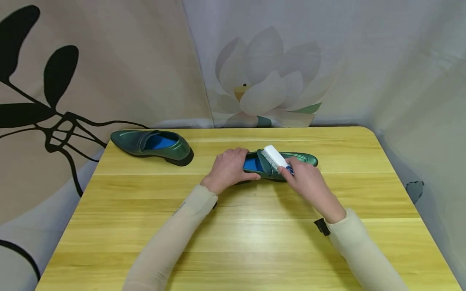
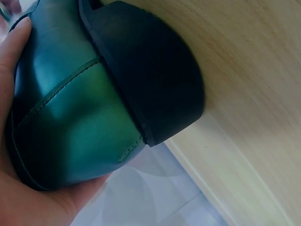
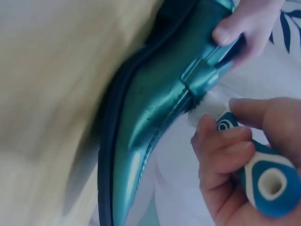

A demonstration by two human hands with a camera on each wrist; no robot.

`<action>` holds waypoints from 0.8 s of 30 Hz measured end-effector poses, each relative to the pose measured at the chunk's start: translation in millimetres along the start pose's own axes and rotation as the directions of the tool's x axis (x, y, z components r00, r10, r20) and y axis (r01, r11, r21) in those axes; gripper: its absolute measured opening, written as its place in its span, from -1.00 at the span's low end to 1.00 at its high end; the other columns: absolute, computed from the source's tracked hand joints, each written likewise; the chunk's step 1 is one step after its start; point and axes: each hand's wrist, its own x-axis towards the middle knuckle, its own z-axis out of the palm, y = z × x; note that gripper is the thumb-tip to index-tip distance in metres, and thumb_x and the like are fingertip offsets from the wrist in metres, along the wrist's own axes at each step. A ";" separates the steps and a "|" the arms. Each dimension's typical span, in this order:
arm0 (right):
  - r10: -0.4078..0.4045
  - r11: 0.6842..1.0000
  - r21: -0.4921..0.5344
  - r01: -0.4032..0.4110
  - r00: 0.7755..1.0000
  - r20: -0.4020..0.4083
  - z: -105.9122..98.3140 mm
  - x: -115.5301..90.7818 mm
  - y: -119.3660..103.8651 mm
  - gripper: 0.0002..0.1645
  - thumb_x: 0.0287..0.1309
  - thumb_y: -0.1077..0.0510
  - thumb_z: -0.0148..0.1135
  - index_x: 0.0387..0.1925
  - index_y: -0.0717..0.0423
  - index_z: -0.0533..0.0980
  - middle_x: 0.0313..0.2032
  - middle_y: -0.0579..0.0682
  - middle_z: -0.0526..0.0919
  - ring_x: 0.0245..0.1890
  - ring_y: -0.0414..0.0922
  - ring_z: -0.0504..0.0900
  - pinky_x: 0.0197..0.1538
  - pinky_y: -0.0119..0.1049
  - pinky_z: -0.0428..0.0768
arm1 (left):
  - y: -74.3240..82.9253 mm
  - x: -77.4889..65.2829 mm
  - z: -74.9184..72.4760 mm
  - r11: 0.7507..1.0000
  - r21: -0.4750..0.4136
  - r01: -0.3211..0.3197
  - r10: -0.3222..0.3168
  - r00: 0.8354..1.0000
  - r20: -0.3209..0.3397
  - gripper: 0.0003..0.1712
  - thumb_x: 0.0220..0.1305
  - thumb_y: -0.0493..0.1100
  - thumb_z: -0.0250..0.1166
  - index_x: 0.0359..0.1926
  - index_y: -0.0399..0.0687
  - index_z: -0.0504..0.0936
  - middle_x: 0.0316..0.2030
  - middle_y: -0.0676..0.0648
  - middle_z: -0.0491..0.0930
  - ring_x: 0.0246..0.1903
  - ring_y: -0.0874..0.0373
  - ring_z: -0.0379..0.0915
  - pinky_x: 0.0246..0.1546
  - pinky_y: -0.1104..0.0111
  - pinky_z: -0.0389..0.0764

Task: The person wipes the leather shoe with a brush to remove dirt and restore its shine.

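A green leather loafer [image 1: 299, 157] with a blue insole stands on the table, toe to the right. My left hand [image 1: 230, 169] grips its heel end, thumb along the near side and fingers over the far side. In the left wrist view the loafer's black heel block [image 2: 155, 75] shows close over the wood. My right hand [image 1: 308, 178] holds a white brush [image 1: 275, 157] by its blue-and-white handle [image 3: 270, 183]. The brush's bristles lie against the strap across the loafer's upper, near the opening.
A matching green loafer [image 1: 156, 146] stands at the table's back left, toe to the left. The wooden table [image 1: 233, 242] ends at a back edge close behind both shoes. A curtain [image 1: 145, 60] with flower and leaf prints hangs behind it.
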 end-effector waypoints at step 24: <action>0.011 1.000 -0.012 -0.011 1.000 0.003 2.0 24.1 -3.4 -0.42 0.55 -0.08 0.12 0.13 0.42 0.49 -0.45 0.09 0.57 -0.59 -0.07 0.50 -0.53 -0.24 0.44 | 0.3 0.2 -1.3 1.000 -0.027 -0.001 0.001 1.000 0.001 0.03 0.00 0.54 0.46 0.21 -0.16 0.57 0.00 -0.15 0.66 -0.18 -0.03 0.61 -0.19 0.08 0.72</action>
